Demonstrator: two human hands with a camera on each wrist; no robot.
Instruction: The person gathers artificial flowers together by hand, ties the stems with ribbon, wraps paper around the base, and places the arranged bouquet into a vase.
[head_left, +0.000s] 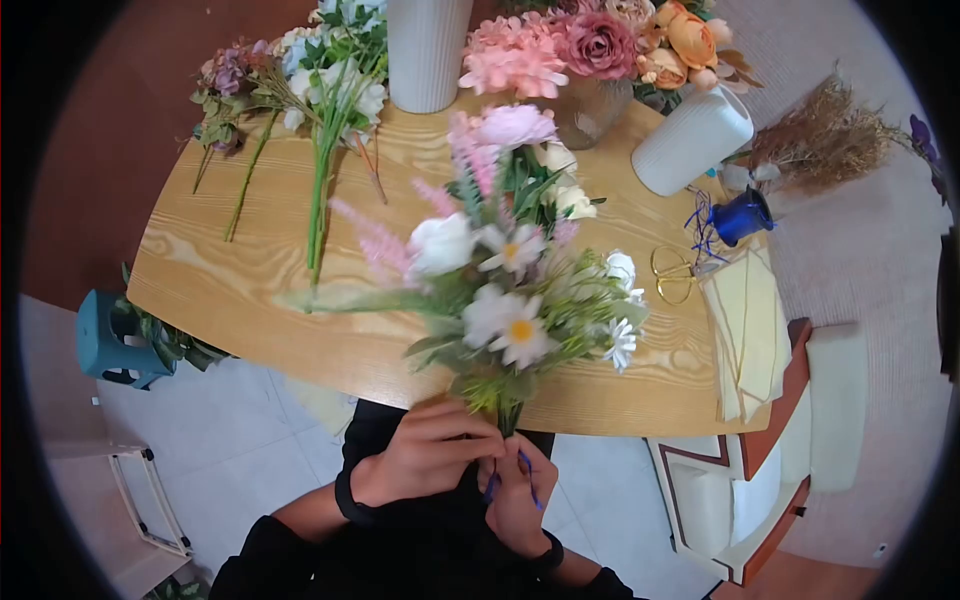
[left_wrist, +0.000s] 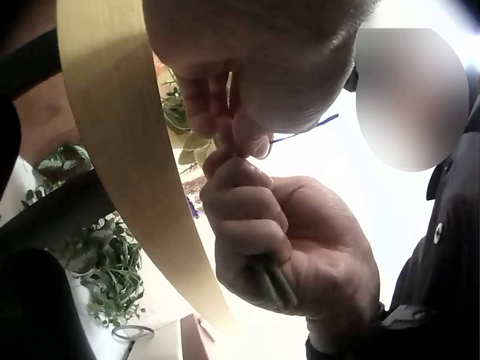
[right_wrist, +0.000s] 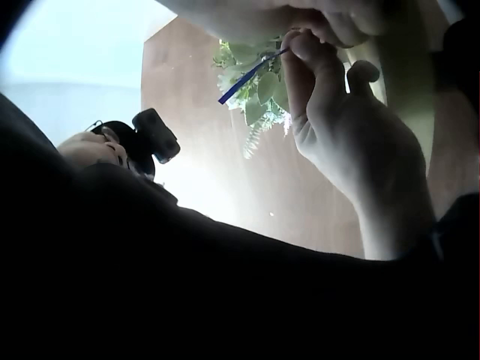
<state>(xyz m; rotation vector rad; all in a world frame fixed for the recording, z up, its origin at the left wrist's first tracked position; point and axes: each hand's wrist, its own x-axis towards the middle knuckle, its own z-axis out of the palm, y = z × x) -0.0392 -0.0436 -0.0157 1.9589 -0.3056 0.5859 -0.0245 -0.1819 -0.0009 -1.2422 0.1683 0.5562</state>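
Observation:
A bouquet of artificial flowers (head_left: 520, 335), with white daisies, a white rose, pink sprays and greenery, is held upright at the table's front edge. My right hand (head_left: 522, 495) grips its green stems (left_wrist: 271, 283), whose cut ends poke out below the curled fingers in the left wrist view. Just above that fist, my left hand (head_left: 432, 452) pinches at the stem neck with thumb and fingertips. A thin blue ribbon (right_wrist: 251, 77) sticks out from the left fingertips in the right wrist view. Both hands meet at the binding point, which the fingers largely hide.
On the wooden table (head_left: 270, 265) lie loose flower stems (head_left: 322, 190), gold-handled scissors (head_left: 675, 275), a blue ribbon spool (head_left: 742, 218) and folded cream wrapping sheets (head_left: 745, 335). White vases (head_left: 692, 142) and a glass vase of flowers (head_left: 590, 105) stand behind. A teal stool (head_left: 115, 340) is left.

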